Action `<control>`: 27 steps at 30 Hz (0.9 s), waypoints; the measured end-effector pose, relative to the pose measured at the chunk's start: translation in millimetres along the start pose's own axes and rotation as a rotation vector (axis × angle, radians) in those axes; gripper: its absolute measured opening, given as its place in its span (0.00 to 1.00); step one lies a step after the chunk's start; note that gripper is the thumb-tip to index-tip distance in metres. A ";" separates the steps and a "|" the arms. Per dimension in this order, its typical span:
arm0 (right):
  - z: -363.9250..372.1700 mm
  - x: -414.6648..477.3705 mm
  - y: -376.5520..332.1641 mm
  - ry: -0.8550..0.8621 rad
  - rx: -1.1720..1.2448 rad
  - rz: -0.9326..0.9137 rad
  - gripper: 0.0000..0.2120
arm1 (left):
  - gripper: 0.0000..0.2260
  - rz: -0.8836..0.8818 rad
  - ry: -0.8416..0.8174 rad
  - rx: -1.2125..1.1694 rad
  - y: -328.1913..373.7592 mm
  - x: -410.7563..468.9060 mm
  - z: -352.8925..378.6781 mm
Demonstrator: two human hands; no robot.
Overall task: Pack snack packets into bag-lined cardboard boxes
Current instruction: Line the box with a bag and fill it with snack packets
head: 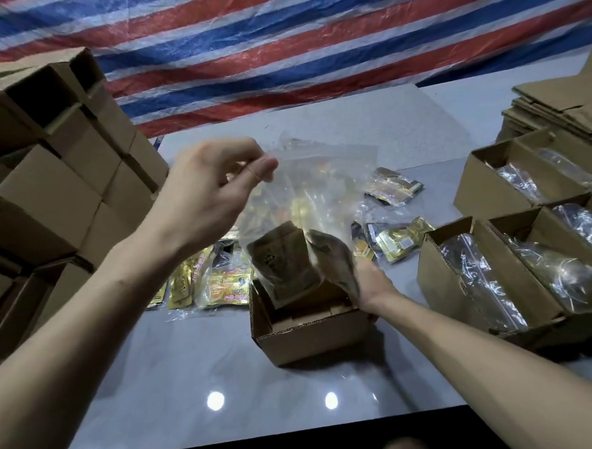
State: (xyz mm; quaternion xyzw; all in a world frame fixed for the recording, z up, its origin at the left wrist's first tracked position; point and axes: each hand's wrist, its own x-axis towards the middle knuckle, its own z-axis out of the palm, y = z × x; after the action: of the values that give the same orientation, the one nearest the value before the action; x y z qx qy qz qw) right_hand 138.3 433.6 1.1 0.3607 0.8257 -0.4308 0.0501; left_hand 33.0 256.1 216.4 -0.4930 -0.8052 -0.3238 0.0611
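Am looking at small packing workshop. Striped tarpaulin (pixel 278 36) hanging as backdrop behind grey table (pixel 193 384) (blue, red, white bands, makeshift look). Closed cardboard boxes (pixel 46 189) sitting stacked high at left; flat carton blanks (pixel 555 101) lying piled at far right. Open boxes (pixel 438 285), each lined with clear bag (pixel 475 270), standing in rows at right. Loose snack packets (pixel 222 286) lying spread mid-table. Am reading it as hand-packing line: same carton repeating many times over.

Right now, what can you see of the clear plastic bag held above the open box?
The clear plastic bag is thin, glossy and see-through. It hangs upright, slightly blurred, its lower end dipping into the open cardboard box. The left hand pinches its top corner; the right hand is at its lower edge, fingers hidden.
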 end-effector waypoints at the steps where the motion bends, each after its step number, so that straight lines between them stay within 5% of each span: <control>1: 0.4 2.1 2.4 -0.006 -0.025 -0.008 0.30 | 0.11 -0.055 -0.021 -0.082 -2.6 0.1 2.0; 5: -2.8 8.7 7.5 -0.038 0.047 -0.009 0.05 | 0.10 -0.193 -0.025 -0.242 -17.8 -0.8 5.2; 12: -20.9 -7.6 2.9 -0.163 0.318 0.001 0.22 | 0.10 -0.275 -0.103 -0.190 -39.4 -5.2 16.7; 15: -30.6 -18.6 -12.8 -0.038 0.540 -0.300 0.05 | 0.10 -0.279 -0.150 -0.165 -47.4 -8.8 27.9; 18: -41.9 -22.9 -30.5 0.028 0.650 -0.534 0.15 | 0.10 -0.257 -0.217 -0.126 -55.4 -11.1 36.6; 23: -66.9 -26.3 -64.2 0.262 0.640 -0.727 0.10 | 0.09 -0.202 -0.348 -0.121 -69.0 -12.9 45.2; 27: -75.8 -23.3 -68.1 0.249 0.529 -0.764 0.07 | 0.10 -0.188 -0.375 -0.093 -76.7 -19.5 56.6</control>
State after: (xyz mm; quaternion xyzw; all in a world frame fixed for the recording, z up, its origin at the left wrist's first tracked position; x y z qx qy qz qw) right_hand 129.3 452.3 103.6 0.0809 0.7609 -0.5671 -0.3046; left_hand -8.6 251.1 128.6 -0.4698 -0.8290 -0.2677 -0.1430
